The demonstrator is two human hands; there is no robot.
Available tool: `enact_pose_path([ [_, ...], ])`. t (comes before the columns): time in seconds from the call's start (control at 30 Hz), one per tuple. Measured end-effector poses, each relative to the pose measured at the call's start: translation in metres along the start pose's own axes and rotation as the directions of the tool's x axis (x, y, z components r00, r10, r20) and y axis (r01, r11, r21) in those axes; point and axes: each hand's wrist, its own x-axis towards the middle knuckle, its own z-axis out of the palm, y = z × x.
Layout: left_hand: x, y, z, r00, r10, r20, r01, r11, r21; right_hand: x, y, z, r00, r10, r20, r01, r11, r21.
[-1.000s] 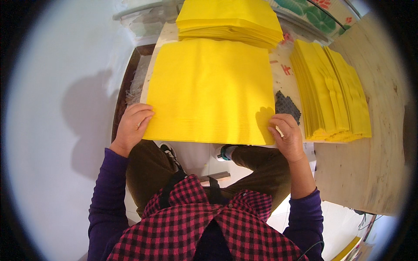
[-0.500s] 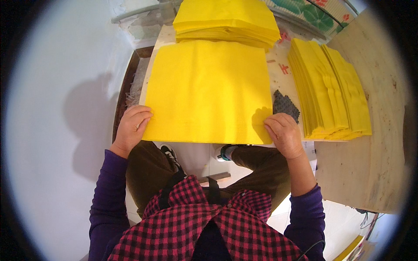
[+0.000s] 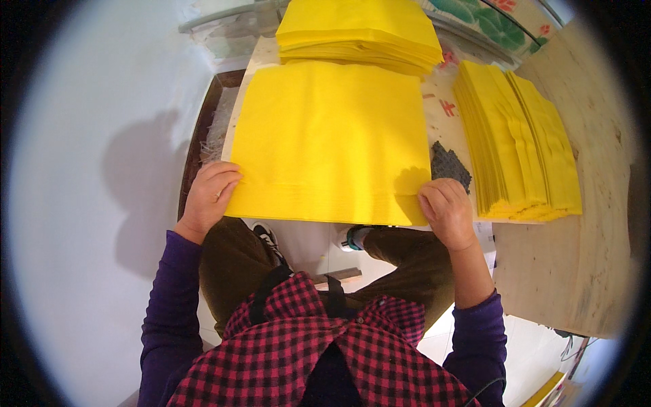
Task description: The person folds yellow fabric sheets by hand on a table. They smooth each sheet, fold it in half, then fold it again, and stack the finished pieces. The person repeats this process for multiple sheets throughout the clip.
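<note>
A wide yellow fabric sheet (image 3: 325,142), felt-like, lies flat in front of me with its near edge at the table's front. My left hand (image 3: 210,195) pinches its near left corner between thumb and fingers. At the near right corner my right hand (image 3: 447,207) grips the same sheet, fingers bent together and casting a shadow on it. Whether more layers lie under the sheet I cannot tell for sure. Just beyond its far edge rises a thick stack of yellow fabric (image 3: 359,41).
Folded yellow fabric pieces (image 3: 515,142) are piled at the right of the table (image 3: 247,81). A dark grey rough scrap (image 3: 449,167) lies between them and the sheet. Further right stands a wooden board (image 3: 556,271); a white wall (image 3: 88,203) is at left.
Both hands keep their hold on the sheet's near corners. The whole view has shifted slightly, and the sheet has hardly moved against the table.
</note>
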Motion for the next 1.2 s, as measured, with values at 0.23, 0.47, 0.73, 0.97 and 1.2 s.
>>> enact_pose_path([
  [0.23,-0.001,0.000,-0.001,1.000,0.024,-0.006,-0.024,0.999,0.037,-0.006,-0.001,0.002,0.999,0.033,0.037,-0.034,0.999,0.010],
  [0.47,-0.003,0.001,-0.003,0.999,0.041,-0.014,-0.040,0.998,0.057,-0.010,-0.002,0.006,0.998,0.057,0.017,-0.057,0.997,0.051],
  [0.73,-0.007,0.001,-0.006,1.000,0.004,-0.003,-0.004,1.000,0.019,-0.009,-0.004,0.006,0.996,0.090,0.025,-0.092,0.992,0.084],
  [0.97,-0.010,-0.002,-0.006,0.997,0.063,-0.036,-0.061,0.997,0.038,-0.008,-0.005,0.006,0.996,0.085,0.026,-0.087,0.992,0.092],
  [1.2,-0.011,-0.001,-0.006,0.997,0.067,-0.032,-0.065,0.997,0.048,-0.007,-0.006,0.005,0.995,0.094,0.023,-0.096,0.990,0.106],
])
